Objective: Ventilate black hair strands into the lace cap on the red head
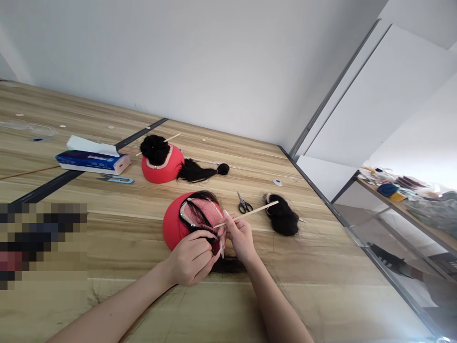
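While the left hand (pixel 193 257) is closed around dark hair (pixel 196 228) at the rim of the near red dome (pixel 171 224), the right hand (pixel 240 236) pinches a pale stick (pixel 259 210), whose far end overlaps a black hair bundle (pixel 284 219) in view. Beyond that bundle, bare wood runs to the grey right edge (pixel 323 199); scissors (pixel 244 206) lie near the stick. The wood-grain surface (pixel 124 228) meets a pale wall (pixel 178 57), with a cluttered shelf (pixel 389 201) past the edge. Tissue (pixel 89 144) sticks out of a blue box (pixel 87 162); a farther red dome (pixel 162 174) carries a black bun (pixel 154 148).
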